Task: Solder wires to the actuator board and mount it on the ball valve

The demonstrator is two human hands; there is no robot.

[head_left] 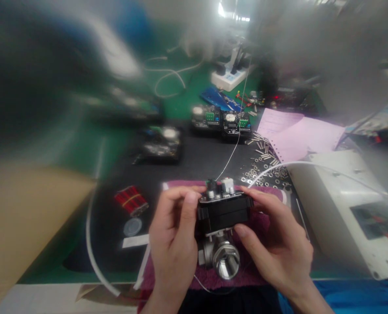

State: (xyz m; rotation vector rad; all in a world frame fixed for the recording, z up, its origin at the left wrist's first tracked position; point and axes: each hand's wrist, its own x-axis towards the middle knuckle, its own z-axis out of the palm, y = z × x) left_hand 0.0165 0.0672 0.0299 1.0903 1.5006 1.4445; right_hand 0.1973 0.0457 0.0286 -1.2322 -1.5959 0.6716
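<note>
Both my hands hold a black box-shaped actuator (223, 212) mounted on a silver metal valve body (221, 257). My left hand (174, 237) grips its left side, thumb and fingers closed round the top edge. My right hand (274, 237) clasps the right side, thumb under the black housing. The assembly sits above a dark red cloth (262, 226) on a black mat (197, 161). Small components stick up from the actuator's top, and a thin wire (235, 144) runs up from it.
Similar black units (221, 120) stand at the back of the mat, with scattered small screws and washers (262, 161) and pink paper (298, 135) beside them. A white box (344, 209) lies at right, a cardboard box (23, 218) at left, and a red bundle (131, 199) near it. A white power strip (228, 78) sits far back.
</note>
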